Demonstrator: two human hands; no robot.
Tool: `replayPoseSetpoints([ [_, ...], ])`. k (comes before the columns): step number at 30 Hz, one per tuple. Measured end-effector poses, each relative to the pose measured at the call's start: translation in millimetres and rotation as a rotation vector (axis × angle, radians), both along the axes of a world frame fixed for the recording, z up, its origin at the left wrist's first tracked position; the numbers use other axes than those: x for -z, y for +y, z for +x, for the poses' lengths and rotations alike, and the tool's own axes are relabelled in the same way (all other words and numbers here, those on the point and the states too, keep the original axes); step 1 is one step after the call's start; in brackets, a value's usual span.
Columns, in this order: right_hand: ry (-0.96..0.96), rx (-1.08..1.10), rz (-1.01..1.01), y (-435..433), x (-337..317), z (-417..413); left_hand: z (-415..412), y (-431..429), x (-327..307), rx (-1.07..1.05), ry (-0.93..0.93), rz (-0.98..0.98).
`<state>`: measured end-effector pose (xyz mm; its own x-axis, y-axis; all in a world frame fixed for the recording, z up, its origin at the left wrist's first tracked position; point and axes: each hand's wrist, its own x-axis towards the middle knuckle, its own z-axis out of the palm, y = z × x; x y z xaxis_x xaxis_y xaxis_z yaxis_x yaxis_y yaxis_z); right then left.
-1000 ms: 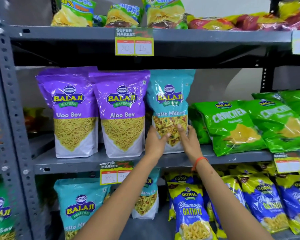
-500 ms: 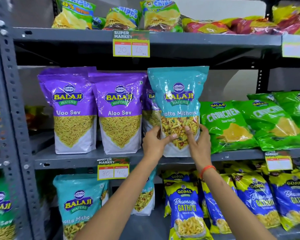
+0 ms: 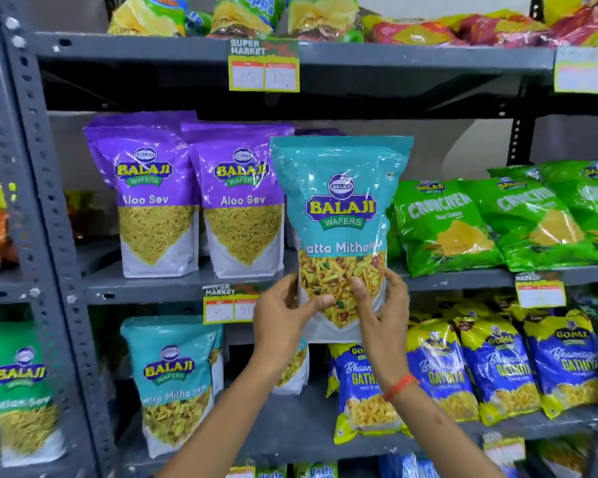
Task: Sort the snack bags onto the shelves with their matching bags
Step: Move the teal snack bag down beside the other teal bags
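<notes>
At far left, past the grey upright (image 3: 32,201), a green bag (image 3: 21,391) stands on a lower shelf of the neighbouring rack. On the middle shelf (image 3: 173,288) two purple Aloo Sev bags (image 3: 152,201) stand upright side by side, touching, with another purple bag partly hidden behind them. Below, on the lower shelf (image 3: 290,432), a teal Mitho Mix bag (image 3: 175,381) stands upright, with a second one of the same kind just right of it, mostly hidden by the left forearm. A price tag (image 3: 232,305) hangs on the middle shelf's front edge, its right end covered by the left hand (image 3: 283,315). That hand clasps the lower left edge of the teal bag (image 3: 342,219), thumb across the front over the clear window. The bag is upright, lifted off the shelves and in front of the middle shelf's edge, its top overlapping the right purple bag and its base down at the level of the lower compartment. The right hand (image 3: 380,315), with an orange band (image 3: 399,386) at the wrist, grasps the lower right edge, thumb also on the front. Right of the held bag, green Cruncher bags (image 3: 442,222) lean back in an overlapping row on the middle shelf. Beneath them blue and yellow Gathiya bags (image 3: 497,370) stand in a row on the lower shelf. On the top shelf (image 3: 428,53) sit yellow-green bags at left and red ones at right, with another price tag (image 3: 263,65) hanging from its front edge.
</notes>
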<state>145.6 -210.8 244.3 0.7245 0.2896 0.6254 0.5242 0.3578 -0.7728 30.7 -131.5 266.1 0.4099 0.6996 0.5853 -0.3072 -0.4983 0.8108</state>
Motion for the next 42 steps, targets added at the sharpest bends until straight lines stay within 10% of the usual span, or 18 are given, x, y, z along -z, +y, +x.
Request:
replayPoseSetpoints([
  [18, 0.120, -0.342, -0.554, 37, 174, -16, -46, 69, 184, -0.128, 0.471, -0.170],
  [42, 0.307, -0.400, -0.680, 101, 243, 16, -17, 128, 249, -0.152, 0.640, -0.183],
])
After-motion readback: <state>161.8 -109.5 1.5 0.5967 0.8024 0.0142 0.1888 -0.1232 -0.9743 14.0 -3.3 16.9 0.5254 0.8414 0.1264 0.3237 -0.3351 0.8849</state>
